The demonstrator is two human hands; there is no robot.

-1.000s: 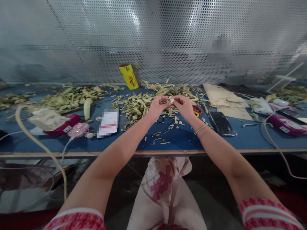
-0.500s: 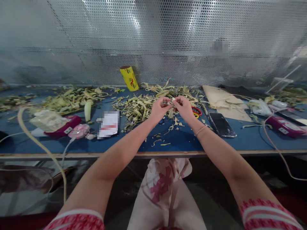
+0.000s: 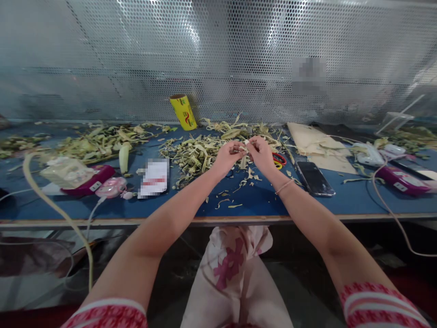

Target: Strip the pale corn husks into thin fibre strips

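Observation:
Over the middle of the blue table [image 3: 191, 205], my left hand [image 3: 228, 157] and my right hand [image 3: 261, 154] meet, fingertips pinched together. Between them is a small pale plant piece [image 3: 244, 148], mostly covered by the fingers. A heap of pale green, dry-looking plant strips [image 3: 191, 157] lies beside my left hand and stretches behind both. Small scraps [image 3: 244, 182] are scattered on the tabletop below the hands. Just right of my right hand, red and yellow loop handles [image 3: 280, 159] show, perhaps of scissors; the rest is hidden.
A yellow tube [image 3: 184, 113] leans at the back, near a perforated metal panel [image 3: 218, 59]. To the right are a smartphone [image 3: 314, 178] and brown paper [image 3: 307, 139]. A white packet [image 3: 154, 178], a purple device [image 3: 90, 180] and another plant heap [image 3: 102, 141] are on the left.
Both hands stay together at nearly the same spot, with only slight finger movement. The view shifts a little; the things on the table stay put.

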